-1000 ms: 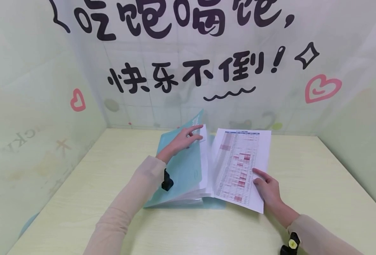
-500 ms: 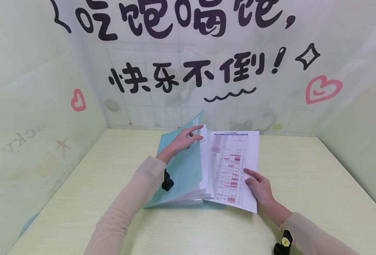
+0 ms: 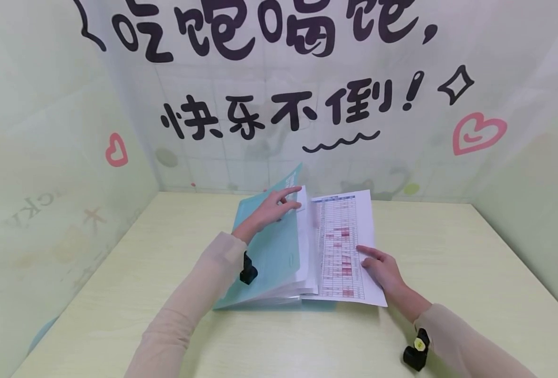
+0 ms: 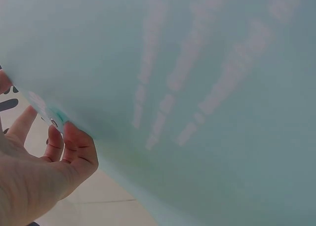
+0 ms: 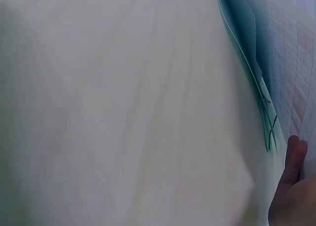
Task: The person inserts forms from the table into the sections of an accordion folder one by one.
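Observation:
A teal folder (image 3: 270,249) stands partly open on the table, its front cover raised and leaning left. My left hand (image 3: 270,206) grips the cover's upper right edge; in the left wrist view its thumb and fingers (image 4: 81,144) pinch that edge. White sheets (image 3: 303,262) show inside, just right of the cover. My right hand (image 3: 386,270) holds the outer right edge of a sheet printed with a table (image 3: 338,215), some cells red. This sheet overlaps the folder's right side, its left edge close to the inner sheets. The right wrist view shows my right thumb (image 5: 293,161) against the sheet.
The pale wooden table (image 3: 279,341) extends around the folder on both sides and in front. A white cloth backdrop (image 3: 241,173) with black lettering rises behind it. Printed side panels (image 3: 544,210) border the table left and right.
My right hand has moved left with the printed sheet, bringing it closer to the inner sheets, and the sheet has turned slightly. The left hand and folder cover have stayed in place.

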The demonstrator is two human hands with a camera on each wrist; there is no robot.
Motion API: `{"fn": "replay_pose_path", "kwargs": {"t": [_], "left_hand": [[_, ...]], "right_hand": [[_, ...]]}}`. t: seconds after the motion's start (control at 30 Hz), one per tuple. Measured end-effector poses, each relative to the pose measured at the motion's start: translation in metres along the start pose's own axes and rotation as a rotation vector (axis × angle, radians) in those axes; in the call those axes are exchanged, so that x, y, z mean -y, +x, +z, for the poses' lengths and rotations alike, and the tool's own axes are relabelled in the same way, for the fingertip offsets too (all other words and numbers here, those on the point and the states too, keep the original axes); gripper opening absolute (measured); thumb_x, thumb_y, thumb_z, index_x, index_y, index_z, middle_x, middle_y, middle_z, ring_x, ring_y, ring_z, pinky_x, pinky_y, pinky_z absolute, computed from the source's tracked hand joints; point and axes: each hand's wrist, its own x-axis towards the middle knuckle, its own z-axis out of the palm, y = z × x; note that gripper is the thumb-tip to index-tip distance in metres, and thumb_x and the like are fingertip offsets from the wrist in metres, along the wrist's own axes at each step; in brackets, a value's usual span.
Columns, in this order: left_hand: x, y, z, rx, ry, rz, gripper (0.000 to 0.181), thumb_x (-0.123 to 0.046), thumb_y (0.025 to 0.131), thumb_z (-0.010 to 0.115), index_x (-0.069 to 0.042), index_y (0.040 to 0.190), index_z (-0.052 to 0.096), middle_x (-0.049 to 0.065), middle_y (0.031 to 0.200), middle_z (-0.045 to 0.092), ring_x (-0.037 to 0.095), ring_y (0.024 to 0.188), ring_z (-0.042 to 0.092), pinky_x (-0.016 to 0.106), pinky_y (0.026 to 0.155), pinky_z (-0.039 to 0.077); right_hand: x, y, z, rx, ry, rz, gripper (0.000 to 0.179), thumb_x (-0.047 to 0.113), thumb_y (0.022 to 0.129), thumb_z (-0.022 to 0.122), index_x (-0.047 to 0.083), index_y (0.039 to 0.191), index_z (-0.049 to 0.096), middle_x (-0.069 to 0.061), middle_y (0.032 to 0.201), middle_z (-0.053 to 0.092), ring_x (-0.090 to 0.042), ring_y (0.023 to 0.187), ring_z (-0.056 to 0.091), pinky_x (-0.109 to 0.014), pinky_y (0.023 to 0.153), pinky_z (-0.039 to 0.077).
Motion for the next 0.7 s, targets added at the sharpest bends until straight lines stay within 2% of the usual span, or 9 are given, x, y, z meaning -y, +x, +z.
{"fn": "replay_pose_path", "kwargs": {"t": [0.2,0.37,0.57,0.7], "left_hand": [[-0.001,0.000,0.000,-0.001,-0.002,0.002,0.048,-0.036,0.085,0.052,-0.030,0.132,0.041,0.006,0.096,0.043,0.021,0.084,0.042,0.031,0.065,0.042],[-0.001,-0.001,0.000,-0.006,-0.008,-0.003,0.049,-0.036,0.085,0.052,-0.030,0.132,0.041,0.001,0.092,0.041,0.019,0.085,0.041,0.032,0.068,0.042],[0.000,-0.001,0.001,-0.001,-0.003,-0.006,0.048,-0.036,0.085,0.052,-0.031,0.132,0.041,0.006,0.097,0.042,0.020,0.085,0.041,0.031,0.066,0.041],[0.000,-0.002,0.002,-0.006,0.003,0.006,0.049,-0.037,0.085,0.053,-0.031,0.132,0.041,-0.001,0.090,0.040,0.019,0.083,0.041,0.031,0.065,0.041]], "right_hand": [[0.001,0.009,-0.002,0.049,-0.012,-0.026,0.043,0.004,0.082,0.047,0.003,0.125,0.049,-0.019,0.126,0.042,-0.026,0.098,0.051,-0.024,0.069,0.044],[0.002,0.014,0.001,0.075,-0.020,-0.040,0.043,0.004,0.081,0.049,0.003,0.124,0.050,-0.019,0.125,0.043,-0.024,0.098,0.051,-0.024,0.070,0.043],[0.003,0.017,0.008,0.103,-0.006,-0.035,0.044,0.003,0.080,0.049,0.003,0.123,0.051,-0.019,0.124,0.045,-0.024,0.096,0.053,-0.026,0.071,0.044],[0.004,0.018,0.014,0.112,0.001,-0.032,0.043,0.003,0.080,0.049,0.004,0.123,0.052,-0.018,0.123,0.045,-0.025,0.096,0.052,-0.028,0.072,0.044]]}}
